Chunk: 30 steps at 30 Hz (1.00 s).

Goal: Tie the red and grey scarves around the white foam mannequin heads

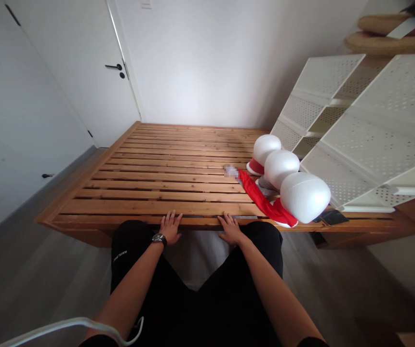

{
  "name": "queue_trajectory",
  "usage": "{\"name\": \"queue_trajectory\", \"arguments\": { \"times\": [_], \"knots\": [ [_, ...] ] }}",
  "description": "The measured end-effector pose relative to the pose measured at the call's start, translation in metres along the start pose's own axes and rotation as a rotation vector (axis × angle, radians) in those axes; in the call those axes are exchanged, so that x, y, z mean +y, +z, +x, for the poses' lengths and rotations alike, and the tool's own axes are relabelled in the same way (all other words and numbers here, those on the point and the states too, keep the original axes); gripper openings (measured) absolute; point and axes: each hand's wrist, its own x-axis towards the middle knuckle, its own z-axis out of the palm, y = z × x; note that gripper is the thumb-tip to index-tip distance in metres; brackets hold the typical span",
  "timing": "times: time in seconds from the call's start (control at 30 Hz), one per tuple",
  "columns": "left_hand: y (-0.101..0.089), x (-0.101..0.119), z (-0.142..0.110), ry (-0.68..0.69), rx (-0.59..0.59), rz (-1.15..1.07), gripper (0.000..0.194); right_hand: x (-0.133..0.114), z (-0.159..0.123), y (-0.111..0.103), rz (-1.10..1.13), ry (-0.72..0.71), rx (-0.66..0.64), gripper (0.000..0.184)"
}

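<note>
My left hand (170,227), with a watch (159,239) on its wrist, lies flat on the near edge of a slatted wooden platform (149,193). My right hand (230,228) rests on the same edge, fingers spread and holding nothing. To the right of it stand three white mannequin heads (267,149) in a row. A red scarf (256,193) is around the neck of the nearest head (304,197), and its long end trails leftward over the slats. Red cloth (256,166) wraps the farthest head's neck; something grey (266,187) is at the middle one's.
White perforated bins (359,140) are stacked at the right, with tan items (391,36) on top. A dark flat object (333,217) lies beside the nearest head. A door (66,62) stands at the left, and a white cable (73,322) crosses my left arm.
</note>
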Motion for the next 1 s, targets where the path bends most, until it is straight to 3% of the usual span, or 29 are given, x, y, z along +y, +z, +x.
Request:
{"name": "queue_trajectory", "arguments": {
  "times": [0.67, 0.77, 0.9, 1.0],
  "knots": [
    [0.000, 0.000, -0.001, -0.003, 0.010, 0.015, 0.099, -0.002, -0.002, -0.002, 0.046, -0.002, 0.021, 0.096],
    [-0.001, -0.001, 0.000, 0.004, 0.011, 0.019, 0.098, -0.009, -0.011, -0.009, 0.133, -0.035, 0.092, 0.090],
    [-0.004, -0.001, 0.001, 0.000, 0.000, 0.032, 0.097, -0.021, -0.043, -0.049, 0.371, -0.200, 0.407, 0.081],
    [-0.006, 0.001, 0.001, -0.009, -0.008, 0.041, 0.096, -0.013, -0.079, -0.112, 0.361, -0.265, 0.616, 0.075]
  ]
}}
